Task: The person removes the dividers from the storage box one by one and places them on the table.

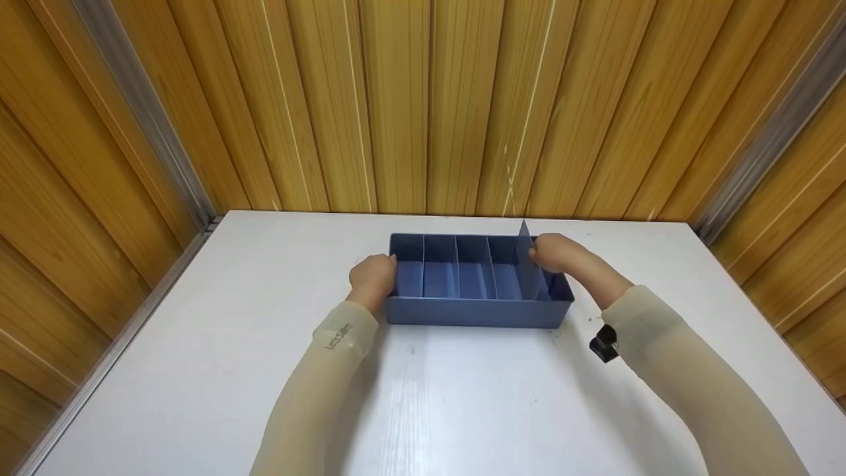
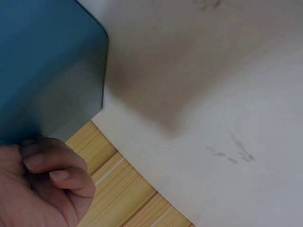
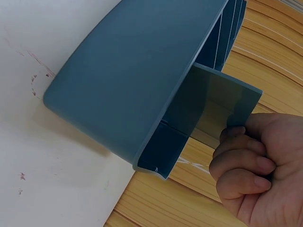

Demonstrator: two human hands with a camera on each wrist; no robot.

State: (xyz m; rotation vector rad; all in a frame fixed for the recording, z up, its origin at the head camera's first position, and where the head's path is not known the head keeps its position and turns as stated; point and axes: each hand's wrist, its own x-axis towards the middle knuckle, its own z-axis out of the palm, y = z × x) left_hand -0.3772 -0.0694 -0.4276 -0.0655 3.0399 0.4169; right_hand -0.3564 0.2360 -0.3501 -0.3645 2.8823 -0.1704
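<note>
A blue rectangular storage box with several upright dividers stands on the white table. My left hand grips the box's left end wall, its fingers curled in the left wrist view, where the box's corner shows above the hand. At the right end my right hand pinches a thin flat divider, which is raised partly above the rim and tilted. The right wrist view shows this divider sticking out of the box between the thumb and curled fingers of my right hand.
The white table spreads out around the box. Wood-patterned panels rise behind it and on both sides, with metal posts in the corners. A black clip-like object sits at my right sleeve.
</note>
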